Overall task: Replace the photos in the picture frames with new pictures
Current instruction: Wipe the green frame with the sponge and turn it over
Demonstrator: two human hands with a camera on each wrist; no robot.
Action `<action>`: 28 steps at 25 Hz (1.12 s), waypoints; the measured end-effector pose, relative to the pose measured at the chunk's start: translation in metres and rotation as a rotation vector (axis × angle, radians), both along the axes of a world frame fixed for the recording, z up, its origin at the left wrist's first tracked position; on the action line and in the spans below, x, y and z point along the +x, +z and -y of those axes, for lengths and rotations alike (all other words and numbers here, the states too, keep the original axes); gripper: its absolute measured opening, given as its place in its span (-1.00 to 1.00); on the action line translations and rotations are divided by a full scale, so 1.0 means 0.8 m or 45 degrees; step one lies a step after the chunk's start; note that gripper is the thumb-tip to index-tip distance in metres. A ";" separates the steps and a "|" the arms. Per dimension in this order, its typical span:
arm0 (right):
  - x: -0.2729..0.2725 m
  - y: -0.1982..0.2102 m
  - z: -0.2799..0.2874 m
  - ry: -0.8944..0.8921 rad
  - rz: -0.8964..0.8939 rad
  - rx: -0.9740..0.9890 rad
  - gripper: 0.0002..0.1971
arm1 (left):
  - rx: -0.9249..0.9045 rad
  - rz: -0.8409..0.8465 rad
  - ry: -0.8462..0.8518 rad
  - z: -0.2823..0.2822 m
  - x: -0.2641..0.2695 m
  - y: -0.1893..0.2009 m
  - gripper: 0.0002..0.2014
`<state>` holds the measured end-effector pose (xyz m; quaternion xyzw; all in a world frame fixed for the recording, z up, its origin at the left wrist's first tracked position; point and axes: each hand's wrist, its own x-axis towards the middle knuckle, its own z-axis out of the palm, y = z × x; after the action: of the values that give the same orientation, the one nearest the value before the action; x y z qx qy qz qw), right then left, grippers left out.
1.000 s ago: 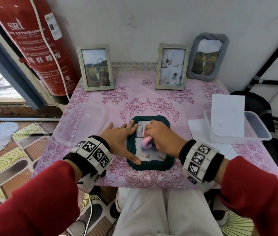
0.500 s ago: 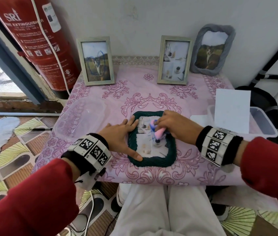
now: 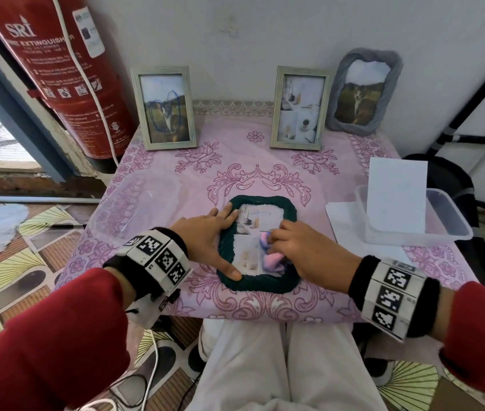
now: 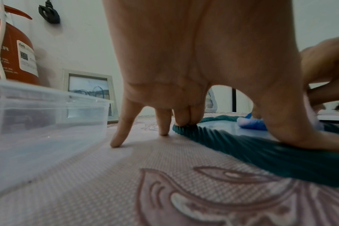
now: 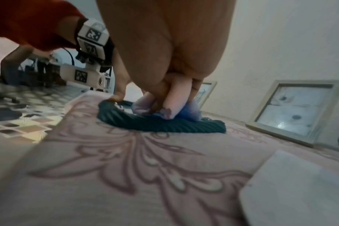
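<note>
A dark green ribbed picture frame (image 3: 260,284) lies flat near the table's front edge with a photo under its glass. My left hand (image 3: 220,238) presses on its left rim, fingers spread and thumb at the near left corner. In the left wrist view two fingers (image 4: 186,116) rest on the frame (image 4: 261,156) and two stand on the cloth-covered table. My right hand (image 3: 282,244) grips a bunched pink and blue cloth (image 3: 270,259) against the glass at the right. The right wrist view shows that cloth (image 5: 192,113) under my fingers, on the frame (image 5: 164,123).
Three frames stand against the back wall: a pale one (image 3: 165,108), another pale one (image 3: 300,108), a grey one (image 3: 364,91). A clear tub (image 3: 134,209) sits left. Another tub (image 3: 448,229) at right holds a white sheet (image 3: 397,197). A red extinguisher (image 3: 63,69) hangs at left.
My right hand has slid the cloth over the glass, from the far part back toward the near right. The left hand keeps pressing the same rim.
</note>
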<state>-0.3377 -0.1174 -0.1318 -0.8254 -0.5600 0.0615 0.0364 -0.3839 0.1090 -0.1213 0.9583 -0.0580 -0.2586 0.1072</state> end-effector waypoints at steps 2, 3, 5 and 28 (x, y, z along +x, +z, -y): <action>0.010 0.004 0.004 -0.013 0.047 -0.028 -0.77 | 0.009 0.008 -0.004 0.000 0.000 -0.001 0.26; 0.019 0.007 0.002 -0.034 0.061 -0.032 -0.76 | 0.016 0.009 -0.006 0.000 0.000 -0.001 0.26; 0.042 0.013 -0.008 -0.087 0.109 -0.065 -0.73 | 0.019 0.002 -0.008 0.000 0.000 -0.002 0.26; 0.039 0.006 -0.009 -0.108 0.082 -0.047 -0.70 | -0.018 -0.039 0.027 0.002 -0.002 0.001 0.25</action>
<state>-0.3064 -0.1105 -0.1268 -0.8504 -0.5243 0.0436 0.0058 -0.3854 0.1075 -0.1201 0.9540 -0.0480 -0.2716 0.1175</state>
